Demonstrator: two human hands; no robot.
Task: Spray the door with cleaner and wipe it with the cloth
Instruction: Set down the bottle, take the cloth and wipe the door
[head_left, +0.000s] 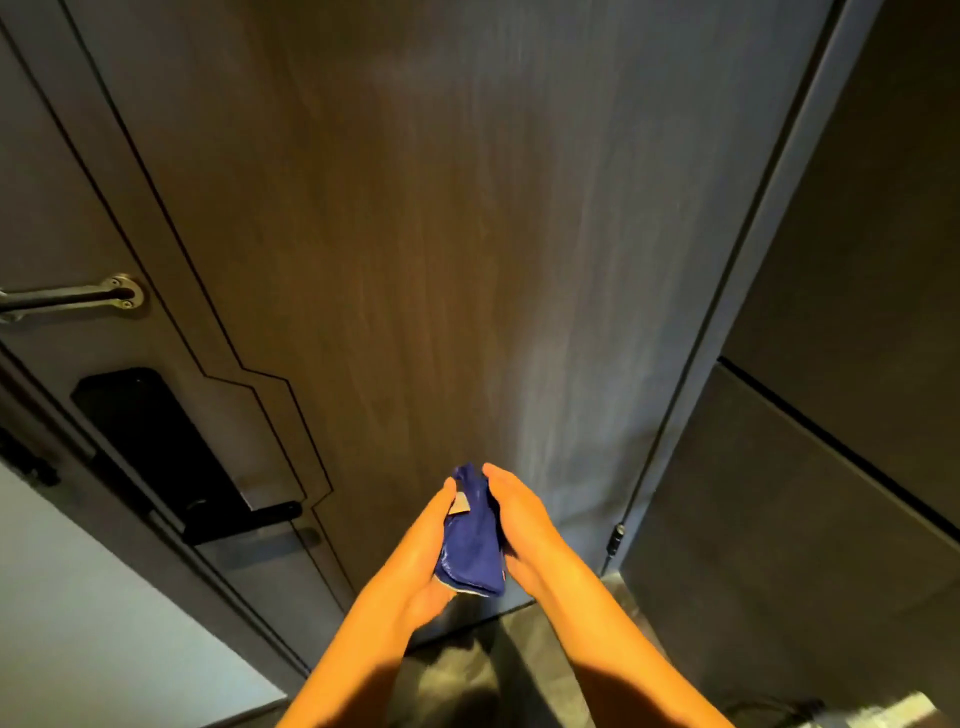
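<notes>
Low down, near the foot of the door (467, 234), both hands meet around a blue cloth (470, 540). Left hand (426, 561) flat along the cloth's left side, palm inward, fingers pointing up toward the door. Right hand (511, 512) pressed against the cloth's right side, fingers extended over its top edge. Cloth folded or bunched into a narrow bundle, sandwiched between the two palms; a small pale tag (459, 505) shows on its left face. Whether the cloth touches the door cannot be told. Door surface dark wood grain, with pale vertical streaks down its right half. Black lock (156, 447) with lever at the door's left edge, well left of the hands. Above it, a metal latch (78, 297) with a round screw plate. Hinge (617, 538) at lower right, just beside the right forearm. Dark panels (841, 415) to the right. Floor (462, 670) visible between the forearms.
</notes>
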